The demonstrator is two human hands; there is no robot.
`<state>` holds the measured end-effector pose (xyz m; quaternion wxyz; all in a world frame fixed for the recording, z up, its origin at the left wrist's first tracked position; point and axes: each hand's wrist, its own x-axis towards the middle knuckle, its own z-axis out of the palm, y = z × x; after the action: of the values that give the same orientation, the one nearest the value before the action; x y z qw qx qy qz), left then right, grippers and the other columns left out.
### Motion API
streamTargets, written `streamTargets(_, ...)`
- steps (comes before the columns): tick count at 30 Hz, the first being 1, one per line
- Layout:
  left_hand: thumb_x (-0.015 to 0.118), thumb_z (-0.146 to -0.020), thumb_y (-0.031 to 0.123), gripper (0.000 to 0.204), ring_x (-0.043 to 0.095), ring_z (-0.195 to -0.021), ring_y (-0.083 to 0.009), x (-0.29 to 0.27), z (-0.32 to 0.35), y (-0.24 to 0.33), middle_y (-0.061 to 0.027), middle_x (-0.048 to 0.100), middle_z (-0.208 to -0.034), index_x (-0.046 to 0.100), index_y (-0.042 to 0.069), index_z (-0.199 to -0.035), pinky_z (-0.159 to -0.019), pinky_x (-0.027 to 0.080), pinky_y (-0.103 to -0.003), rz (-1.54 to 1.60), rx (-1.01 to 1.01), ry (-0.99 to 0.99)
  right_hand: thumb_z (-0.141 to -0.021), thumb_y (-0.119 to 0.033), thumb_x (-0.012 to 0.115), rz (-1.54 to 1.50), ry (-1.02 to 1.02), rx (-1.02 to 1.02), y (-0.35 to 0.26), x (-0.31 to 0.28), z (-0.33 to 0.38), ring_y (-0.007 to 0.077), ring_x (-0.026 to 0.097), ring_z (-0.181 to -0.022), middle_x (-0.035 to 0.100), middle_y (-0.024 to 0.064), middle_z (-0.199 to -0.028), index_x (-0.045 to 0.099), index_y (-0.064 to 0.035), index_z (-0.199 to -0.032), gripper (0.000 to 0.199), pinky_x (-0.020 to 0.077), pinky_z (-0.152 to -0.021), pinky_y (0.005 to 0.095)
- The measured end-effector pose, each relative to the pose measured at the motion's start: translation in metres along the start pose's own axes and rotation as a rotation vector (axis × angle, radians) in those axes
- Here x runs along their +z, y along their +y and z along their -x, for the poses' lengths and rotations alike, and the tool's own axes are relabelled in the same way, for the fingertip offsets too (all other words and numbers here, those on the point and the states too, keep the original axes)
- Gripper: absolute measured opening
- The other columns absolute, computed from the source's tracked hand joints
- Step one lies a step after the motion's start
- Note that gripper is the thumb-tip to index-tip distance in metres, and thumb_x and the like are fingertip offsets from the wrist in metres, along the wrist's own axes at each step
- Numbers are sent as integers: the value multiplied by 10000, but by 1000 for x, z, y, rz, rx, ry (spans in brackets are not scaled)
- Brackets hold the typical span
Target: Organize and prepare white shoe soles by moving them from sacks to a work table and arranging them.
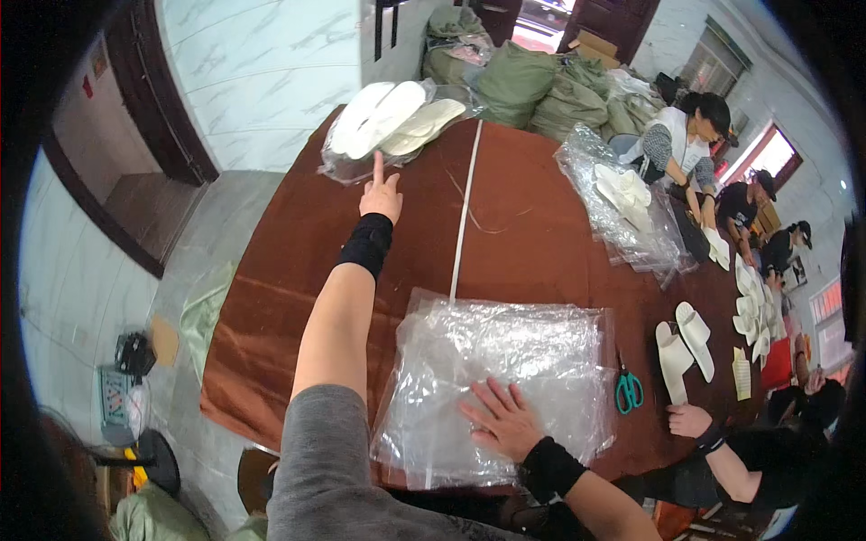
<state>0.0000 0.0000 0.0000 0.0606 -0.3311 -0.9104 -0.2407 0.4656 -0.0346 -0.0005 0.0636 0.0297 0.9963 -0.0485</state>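
My left hand reaches far across the table. Its index finger points out at the near edge of a clear bag holding white slippers, and nothing shows in its grip. My right hand lies with fingers spread on a stack of clear plastic bags at the table's near side. Both wrists wear black bands. Teal-handled scissors rest just right of the stack.
A brown cloth covers the table, crossed by a white strip. A pair of cream slippers lies at the right, beside a co-worker's hand. Further bags and people stand beyond. Green sacks are piled behind.
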Motion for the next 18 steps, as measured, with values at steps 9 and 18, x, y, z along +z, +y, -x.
streamTargets(9,608,-858,301,584,278,-1358,-283,45,-37,-52,-36,280,-1489,392,157,-1381,-1070,258,-556,-135,-137,-116,-886,-476,503,-147,68,-22,10,-3,-14,274,210,-1394,231,34,-1510,341,-327,-1413,570,219,-1092,527)
streamTargets(18,626,-822,329,309,73,-1425,-292,-14,-40,-30,-72,111,-1546,660,154,-1075,-1059,135,-654,-213,-114,19,-830,-425,595,-178,118,6,13,-1,-12,292,273,-1368,295,48,-1485,414,-304,-1376,588,240,-1074,525)
